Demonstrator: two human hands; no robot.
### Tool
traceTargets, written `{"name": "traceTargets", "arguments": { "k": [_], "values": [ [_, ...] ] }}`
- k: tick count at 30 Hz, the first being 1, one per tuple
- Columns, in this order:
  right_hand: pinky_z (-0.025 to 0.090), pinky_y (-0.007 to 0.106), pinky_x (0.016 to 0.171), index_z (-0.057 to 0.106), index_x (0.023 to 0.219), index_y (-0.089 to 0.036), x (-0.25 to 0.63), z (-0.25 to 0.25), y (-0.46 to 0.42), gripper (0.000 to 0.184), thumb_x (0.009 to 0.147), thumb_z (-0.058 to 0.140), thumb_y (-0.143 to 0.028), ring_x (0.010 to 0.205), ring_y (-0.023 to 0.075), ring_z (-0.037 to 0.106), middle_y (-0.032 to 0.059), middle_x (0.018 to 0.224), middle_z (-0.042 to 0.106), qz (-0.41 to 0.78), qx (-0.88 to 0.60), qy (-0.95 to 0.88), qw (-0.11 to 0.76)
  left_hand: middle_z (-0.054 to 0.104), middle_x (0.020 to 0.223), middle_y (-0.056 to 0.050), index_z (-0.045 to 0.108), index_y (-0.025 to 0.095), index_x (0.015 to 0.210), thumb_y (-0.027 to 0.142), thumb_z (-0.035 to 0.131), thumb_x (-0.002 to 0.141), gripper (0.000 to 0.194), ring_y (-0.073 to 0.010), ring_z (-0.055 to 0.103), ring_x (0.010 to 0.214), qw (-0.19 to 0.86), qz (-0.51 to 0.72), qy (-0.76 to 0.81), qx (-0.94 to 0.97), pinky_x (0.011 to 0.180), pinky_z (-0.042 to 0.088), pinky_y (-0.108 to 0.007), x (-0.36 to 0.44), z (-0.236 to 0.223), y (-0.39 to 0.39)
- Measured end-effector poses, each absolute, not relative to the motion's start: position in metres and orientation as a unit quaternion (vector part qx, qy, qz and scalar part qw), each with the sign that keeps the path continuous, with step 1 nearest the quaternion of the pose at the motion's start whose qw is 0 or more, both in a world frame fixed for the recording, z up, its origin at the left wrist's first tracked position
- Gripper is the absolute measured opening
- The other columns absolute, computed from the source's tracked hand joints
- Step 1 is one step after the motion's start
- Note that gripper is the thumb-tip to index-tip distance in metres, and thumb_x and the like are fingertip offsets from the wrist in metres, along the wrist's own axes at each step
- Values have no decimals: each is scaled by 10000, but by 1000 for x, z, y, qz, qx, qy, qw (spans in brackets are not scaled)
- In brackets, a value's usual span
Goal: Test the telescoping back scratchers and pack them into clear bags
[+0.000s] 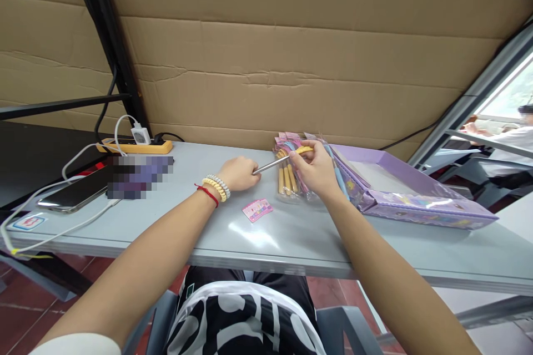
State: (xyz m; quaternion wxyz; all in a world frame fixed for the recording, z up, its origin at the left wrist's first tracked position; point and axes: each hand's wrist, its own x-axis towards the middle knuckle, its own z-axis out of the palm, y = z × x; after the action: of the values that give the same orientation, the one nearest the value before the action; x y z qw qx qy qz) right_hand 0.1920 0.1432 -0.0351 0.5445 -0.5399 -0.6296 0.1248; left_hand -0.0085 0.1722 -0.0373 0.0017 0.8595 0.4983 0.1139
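Note:
My left hand (239, 173) is closed around one end of a slim silver rod with a yellow end (272, 165). At the rod's yellow end, the fingers of my right hand (317, 171) are pinched. The rod is held slantwise above the table, rising to the right. Clear packets with yellow sticks (287, 180) lie just behind and below my right hand, partly hidden by it. Beside them are light blue pieces (339, 175). A small pink printed card (257, 209) lies flat on the table between my forearms, touched by neither hand.
An open purple box (428, 212) stands on the grey table (166, 222) at right. A phone (77, 191), a purple blurred item (139, 177), white cables and a yellow power strip (156, 147) are at left. Cardboard (291, 77) walls the back. A person sits far right.

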Motion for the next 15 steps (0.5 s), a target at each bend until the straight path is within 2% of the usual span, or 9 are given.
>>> {"name": "traceTargets", "arguments": {
  "k": [4, 7, 15],
  "values": [
    [426, 263, 471, 449, 1014, -200, 187, -31, 140, 466, 706, 637, -495, 514, 139, 582, 6, 712, 654, 233, -500, -596, 583, 655, 683, -89, 626, 208, 696, 375, 426, 849, 303, -234, 619, 674, 1, 116, 496, 861, 535, 313, -320, -7, -37, 171],
    [375, 238, 398, 412, 990, -216, 183, -29, 138, 506, 659, 664, -506, 487, 131, 576, 6, 739, 657, 288, -476, -581, 595, 658, 693, -87, 626, 209, 699, 383, 410, 865, 324, -231, 614, 676, 0, 121, 494, 861, 548, 322, -320, -6, -38, 171],
    [389, 220, 408, 363, 1014, -230, 178, -44, 140, 548, 660, 682, -502, 511, 115, 588, -5, 793, 657, 336, -423, -632, 555, 560, 573, -15, 570, 195, 660, 601, 395, 870, 489, -145, 465, 527, 57, 215, 449, 865, 509, 273, -291, -3, -40, 168]
  ]
}}
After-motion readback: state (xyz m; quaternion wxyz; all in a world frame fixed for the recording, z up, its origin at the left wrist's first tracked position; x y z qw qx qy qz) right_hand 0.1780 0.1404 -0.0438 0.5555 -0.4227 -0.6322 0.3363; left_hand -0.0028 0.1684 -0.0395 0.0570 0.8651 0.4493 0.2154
